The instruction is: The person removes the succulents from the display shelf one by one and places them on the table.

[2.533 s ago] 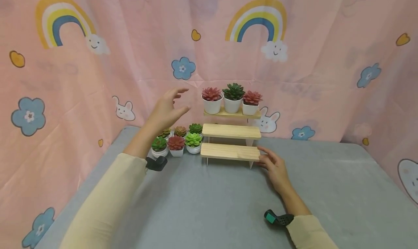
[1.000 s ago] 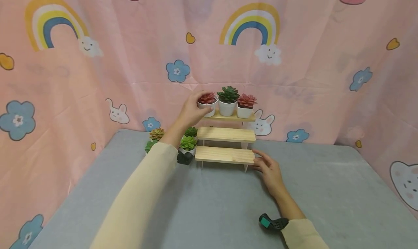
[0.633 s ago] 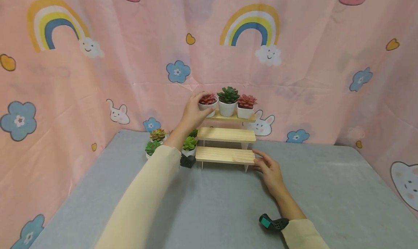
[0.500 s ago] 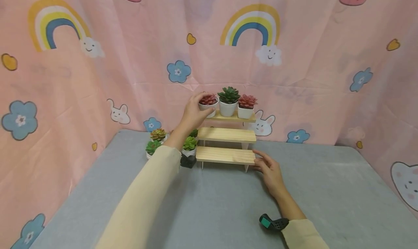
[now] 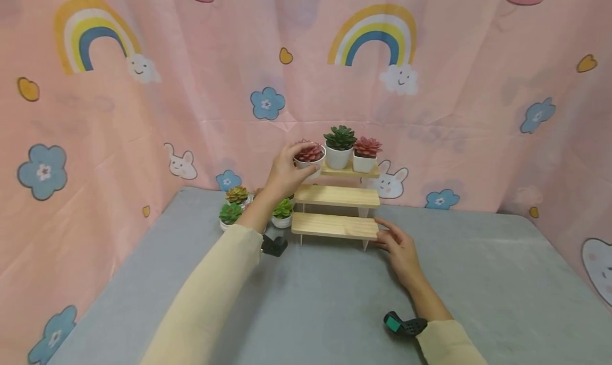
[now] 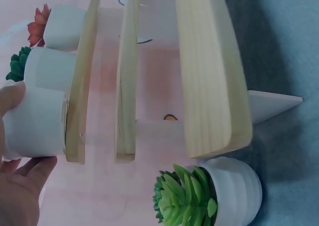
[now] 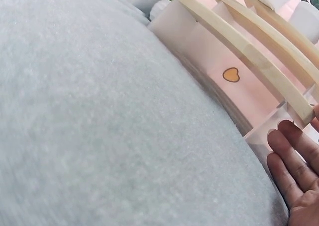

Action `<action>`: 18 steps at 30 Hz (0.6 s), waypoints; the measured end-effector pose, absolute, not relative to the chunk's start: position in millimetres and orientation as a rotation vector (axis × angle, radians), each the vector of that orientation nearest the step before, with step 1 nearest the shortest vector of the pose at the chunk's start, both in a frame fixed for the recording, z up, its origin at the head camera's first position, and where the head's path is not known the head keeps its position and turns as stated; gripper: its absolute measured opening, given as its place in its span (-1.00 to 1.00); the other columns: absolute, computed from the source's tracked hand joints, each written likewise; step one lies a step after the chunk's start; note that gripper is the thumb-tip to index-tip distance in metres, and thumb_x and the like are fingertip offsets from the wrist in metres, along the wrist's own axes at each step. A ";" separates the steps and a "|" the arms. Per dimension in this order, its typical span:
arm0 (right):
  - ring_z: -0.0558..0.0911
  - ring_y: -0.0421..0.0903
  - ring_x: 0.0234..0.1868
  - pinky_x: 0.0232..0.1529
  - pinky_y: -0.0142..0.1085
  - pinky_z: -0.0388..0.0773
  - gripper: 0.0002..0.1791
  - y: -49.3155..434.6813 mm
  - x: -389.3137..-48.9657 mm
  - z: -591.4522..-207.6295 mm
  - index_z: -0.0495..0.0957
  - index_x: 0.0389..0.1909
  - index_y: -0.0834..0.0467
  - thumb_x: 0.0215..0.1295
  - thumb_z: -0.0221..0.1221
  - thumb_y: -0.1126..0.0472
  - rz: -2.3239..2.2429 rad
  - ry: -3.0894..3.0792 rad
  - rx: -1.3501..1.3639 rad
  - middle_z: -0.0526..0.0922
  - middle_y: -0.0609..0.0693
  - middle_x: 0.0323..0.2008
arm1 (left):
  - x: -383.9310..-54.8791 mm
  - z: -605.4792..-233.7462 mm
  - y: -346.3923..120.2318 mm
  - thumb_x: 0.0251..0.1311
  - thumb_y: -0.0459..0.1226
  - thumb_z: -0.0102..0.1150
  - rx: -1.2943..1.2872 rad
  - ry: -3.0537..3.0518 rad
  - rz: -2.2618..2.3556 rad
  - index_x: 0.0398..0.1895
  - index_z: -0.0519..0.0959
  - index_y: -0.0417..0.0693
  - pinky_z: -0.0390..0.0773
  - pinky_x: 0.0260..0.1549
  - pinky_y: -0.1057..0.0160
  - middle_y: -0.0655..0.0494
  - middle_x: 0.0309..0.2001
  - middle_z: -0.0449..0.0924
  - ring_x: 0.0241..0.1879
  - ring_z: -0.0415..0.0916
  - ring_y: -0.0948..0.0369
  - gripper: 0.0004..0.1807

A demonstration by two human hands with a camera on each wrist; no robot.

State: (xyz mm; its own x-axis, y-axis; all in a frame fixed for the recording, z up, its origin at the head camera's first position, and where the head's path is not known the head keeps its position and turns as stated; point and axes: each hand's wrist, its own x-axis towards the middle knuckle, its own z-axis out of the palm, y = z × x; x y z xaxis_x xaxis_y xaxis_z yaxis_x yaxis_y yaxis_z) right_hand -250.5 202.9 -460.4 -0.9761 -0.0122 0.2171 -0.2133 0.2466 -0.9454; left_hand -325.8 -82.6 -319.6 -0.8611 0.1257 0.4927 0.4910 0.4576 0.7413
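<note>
In the head view, my left hand pinches a white round pot with a red succulent at the left end of the top tier. The pot sits lower and nearer than its neighbours; whether its base touches the board I cannot tell. Beside it on that tier stand a dark green succulent and a red succulent in a square pot. My right hand touches the right end of the lowest board of the three-tier wooden shelf. Its fingers lie fairly straight beside the white side panel in the right wrist view.
Several potted succulents stand left of the shelf, among them a bright green one, a green one and a yellowish one. My left forearm partly hides this group. A grey cloth covers the table; a pink printed curtain hangs behind.
My left hand reached the red succulent from the left, gripped its pot, and has just shifted it slightly down and toward me. My right hand keeps its place at the shelf's end.
</note>
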 end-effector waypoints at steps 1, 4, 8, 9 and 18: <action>0.70 -0.40 -0.21 -0.10 -0.50 0.66 -0.57 203.4 -250.5 -460.4 0.44 0.34 0.30 0.56 0.00 0.24 1.816 -2.349 0.213 0.69 0.30 0.00 | -324.3 -320.4 -82.9 0.17 -0.31 0.43 -0.529 -2.337 -1.374 0.25 0.58 -0.01 0.60 0.20 0.04 -0.11 0.34 0.41 0.26 0.45 -0.01 -0.47; 0.69 -0.41 -0.21 -0.10 -0.50 0.66 -0.56 204.4 -250.5 -459.5 0.43 0.35 0.30 0.56 -0.01 0.24 1.806 -2.356 0.218 0.70 0.27 -0.01 | -318.9 -321.5 -84.7 0.17 -0.32 0.43 -0.555 -2.319 -1.375 0.24 0.59 -0.03 0.59 0.22 0.04 -0.10 0.35 0.41 0.28 0.45 0.00 -0.47; 0.68 -0.42 -0.21 -0.11 -0.51 0.65 -0.58 203.5 -250.7 -457.9 0.45 0.34 0.28 0.56 0.00 0.24 1.812 -2.351 0.213 0.67 0.35 0.02 | -308.2 -322.1 -89.4 0.17 -0.31 0.43 -0.576 -2.311 -1.359 0.24 0.59 -0.03 0.56 0.26 0.01 -0.10 0.37 0.41 0.30 0.45 -0.01 -0.48; 0.68 -0.42 -0.22 -0.11 -0.51 0.65 -0.58 203.1 -250.7 -457.7 0.45 0.34 0.28 0.56 0.00 0.25 1.818 -2.348 0.214 0.66 0.37 0.04 | -305.3 -322.4 -90.9 0.17 -0.31 0.43 -0.579 -2.307 -1.361 0.24 0.59 -0.04 0.56 0.26 -0.01 -0.10 0.37 0.41 0.30 0.45 -0.01 -0.48; 0.68 -0.44 -0.21 -0.10 -0.52 0.65 -0.57 202.5 -250.4 -459.4 0.44 0.36 0.28 0.57 -0.02 0.25 1.816 -2.352 0.202 0.64 0.42 0.07 | -277.8 -326.4 -106.5 0.17 -0.29 0.44 -0.534 -2.297 -1.409 0.30 0.56 0.02 0.58 0.25 -0.02 -0.06 0.44 0.35 0.36 0.42 -0.01 -0.43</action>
State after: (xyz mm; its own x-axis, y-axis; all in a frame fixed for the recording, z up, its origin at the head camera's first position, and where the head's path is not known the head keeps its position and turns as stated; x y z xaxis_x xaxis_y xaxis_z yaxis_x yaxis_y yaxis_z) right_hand -250.4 202.5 -459.4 -0.9775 -0.0074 0.2108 -0.2059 0.2521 -0.9455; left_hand -277.8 -106.5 -326.4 -0.8506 0.1154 0.5131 0.5096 0.4216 0.7500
